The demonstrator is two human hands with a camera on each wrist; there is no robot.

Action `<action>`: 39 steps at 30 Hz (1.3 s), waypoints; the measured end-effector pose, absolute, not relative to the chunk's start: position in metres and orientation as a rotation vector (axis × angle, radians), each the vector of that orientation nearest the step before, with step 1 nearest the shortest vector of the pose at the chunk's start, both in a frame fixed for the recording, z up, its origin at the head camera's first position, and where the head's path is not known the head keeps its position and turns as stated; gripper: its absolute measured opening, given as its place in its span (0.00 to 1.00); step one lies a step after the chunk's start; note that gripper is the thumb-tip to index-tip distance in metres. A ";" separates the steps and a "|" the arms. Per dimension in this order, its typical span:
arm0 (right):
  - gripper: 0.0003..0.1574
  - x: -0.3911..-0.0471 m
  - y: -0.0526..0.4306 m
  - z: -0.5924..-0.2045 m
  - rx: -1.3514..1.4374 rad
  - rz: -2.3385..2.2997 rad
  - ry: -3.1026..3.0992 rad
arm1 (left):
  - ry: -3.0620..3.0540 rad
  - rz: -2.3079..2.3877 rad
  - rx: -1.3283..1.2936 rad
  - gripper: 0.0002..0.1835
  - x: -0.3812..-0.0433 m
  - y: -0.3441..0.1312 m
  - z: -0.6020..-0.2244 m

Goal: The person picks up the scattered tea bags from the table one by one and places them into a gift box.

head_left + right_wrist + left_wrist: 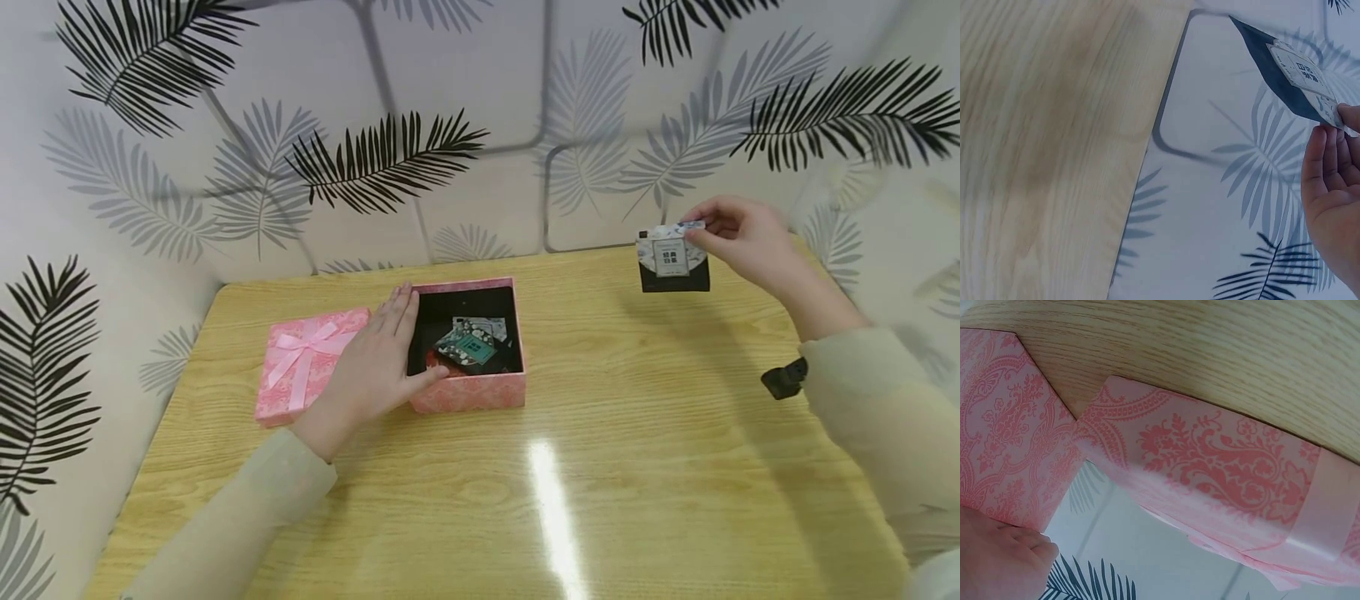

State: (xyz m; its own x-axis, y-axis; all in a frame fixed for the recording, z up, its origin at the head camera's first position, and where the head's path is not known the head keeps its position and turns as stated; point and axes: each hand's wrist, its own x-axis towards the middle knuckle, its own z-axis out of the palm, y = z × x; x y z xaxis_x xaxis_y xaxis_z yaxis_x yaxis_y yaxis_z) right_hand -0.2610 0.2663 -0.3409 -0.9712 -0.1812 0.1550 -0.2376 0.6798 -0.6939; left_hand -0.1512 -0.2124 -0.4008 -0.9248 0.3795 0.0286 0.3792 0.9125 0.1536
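Between right thumb and fingers, the right hand [750, 242] pinches the upper right corner of a small blue-and-white tea sachet [671, 258] with a dark lower band. It hangs above the table's back right; in the right wrist view the sachet [1291, 75] appears from the side. The left hand [375, 354] rests along the left edge of a pink patterned box [472, 392], its fingers straight and thumb across the front left corner. Inside the black interior lie several sachets [472, 346], a green one on top and a bit of red beneath.
Left of the box, partly behind the left hand, lies its pink lid [296, 375] with a ribbon bow. A small black object [784, 379] sits near the right sleeve. The wooden table [637, 467] meets a leaf-patterned fabric wall [510, 192] at the back.
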 end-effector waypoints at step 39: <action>0.11 -0.273 0.122 -0.332 0.720 1.553 -2.571 | 3.087 0.236 0.644 0.73 -0.152 -0.215 -0.403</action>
State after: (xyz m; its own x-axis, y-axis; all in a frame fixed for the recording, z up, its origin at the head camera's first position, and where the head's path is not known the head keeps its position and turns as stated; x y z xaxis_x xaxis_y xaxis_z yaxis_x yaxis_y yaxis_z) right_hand -0.2727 0.1222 -0.3323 -0.8899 -0.3612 0.2787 -0.4147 0.3861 -0.8240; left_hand -0.1517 -0.2149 -0.4026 -0.9169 0.3959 0.0507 0.3990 0.9060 0.1416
